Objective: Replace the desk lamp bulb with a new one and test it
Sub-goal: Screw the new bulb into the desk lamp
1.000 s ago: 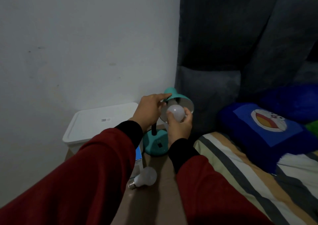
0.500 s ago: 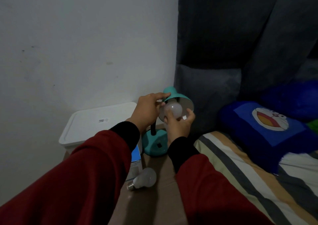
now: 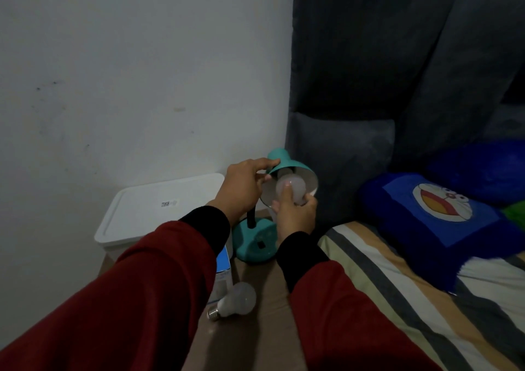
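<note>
Head view, nearest first: our red sleeves (image 3: 147,294), then a loose bulb (image 3: 237,299) lying on the brown worktop (image 3: 255,328) beside a blue box (image 3: 223,268). Further out, our right hand (image 3: 295,213) has its fingers (image 3: 285,193) wrapped around a white bulb (image 3: 292,187), now pushed deeper into the teal lamp shade (image 3: 295,172) than a second ago, so we judge it is being screwed in. Our left hand (image 3: 241,186) pinches the shade's rim.
</note>
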Available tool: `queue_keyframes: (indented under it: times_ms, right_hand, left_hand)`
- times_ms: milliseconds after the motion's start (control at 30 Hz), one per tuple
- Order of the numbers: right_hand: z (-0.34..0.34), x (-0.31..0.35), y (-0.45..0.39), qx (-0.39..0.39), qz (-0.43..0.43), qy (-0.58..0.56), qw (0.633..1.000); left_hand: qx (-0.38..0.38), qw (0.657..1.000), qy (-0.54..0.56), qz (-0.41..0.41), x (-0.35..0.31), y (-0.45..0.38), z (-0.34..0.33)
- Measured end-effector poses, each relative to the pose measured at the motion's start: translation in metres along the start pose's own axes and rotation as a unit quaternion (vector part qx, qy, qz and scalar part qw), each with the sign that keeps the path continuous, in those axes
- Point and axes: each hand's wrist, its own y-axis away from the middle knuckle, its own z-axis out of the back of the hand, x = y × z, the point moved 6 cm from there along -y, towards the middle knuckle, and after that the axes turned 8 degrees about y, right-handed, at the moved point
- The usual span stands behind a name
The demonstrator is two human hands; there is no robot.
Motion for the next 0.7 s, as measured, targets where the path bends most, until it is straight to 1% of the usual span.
queue_keyframes:
  times_ms: [100,267,367,533,633,700]
  right_hand:
    - [-0.001,-0.0005,0.0021,-0.001,0.001,0.026,1.0]
    - [-0.0015,0.0008,0.0032,0.012,0.013,0.018,1.0]
    - [-0.0018,0.0029,0.0047,0.0,0.011,0.048,0.999]
    - [-0.0006,0.0028,0.0036,0.021,0.031,0.004,0.999]
    - [-0.0018,0.0034,0.0055,0.007,0.016,0.008,1.0]
    - [-0.0022,0.0024,0.0061,0.013,0.015,0.0,1.0]
  left_hand:
    - [0.003,1.0,0.003,0.001,-0.0008,0.0008,-0.0005]
    - [0.004,1.0,0.009,0.004,0.0007,0.0006,-0.0002]
    - [0.003,1.0,0.016,0.006,0.0003,-0.0002,0.0]
    - [0.004,1.0,0.015,0.011,0.0003,-0.0001,-0.0009]
    - [0.008,1.0,0.017,0.017,0.0009,-0.0001,-0.001]
    - [0.007,1.0,0.018,0.018,0.001,0.0002,-0.0017]
